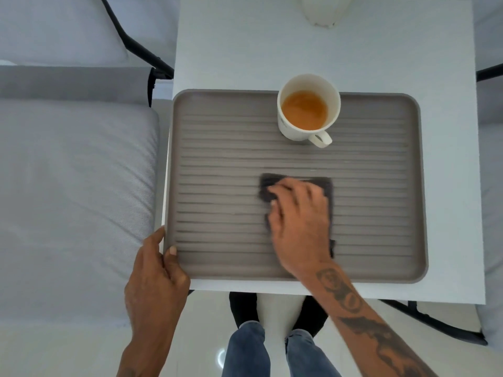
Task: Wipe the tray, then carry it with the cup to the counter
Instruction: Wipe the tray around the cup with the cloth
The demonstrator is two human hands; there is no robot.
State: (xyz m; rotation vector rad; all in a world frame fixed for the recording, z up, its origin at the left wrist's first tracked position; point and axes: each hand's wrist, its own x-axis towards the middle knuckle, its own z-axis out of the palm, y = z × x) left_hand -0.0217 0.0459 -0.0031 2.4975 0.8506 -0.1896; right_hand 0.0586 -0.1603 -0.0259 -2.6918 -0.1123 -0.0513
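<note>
A grey ribbed tray lies on a small white table. A white cup holding orange-brown liquid stands upright on the tray's far middle, its handle pointing toward me and to the right. My right hand presses flat on a dark grey cloth on the tray's near middle; the hand is motion-blurred and covers most of the cloth. My left hand grips the tray's near left corner, thumb on the rim.
A grey cushioned seat stands close to the table's left, with black frame bars behind it. A white ribbed object sits at the table's far edge. My legs and shoes show on the white floor below the table's near edge.
</note>
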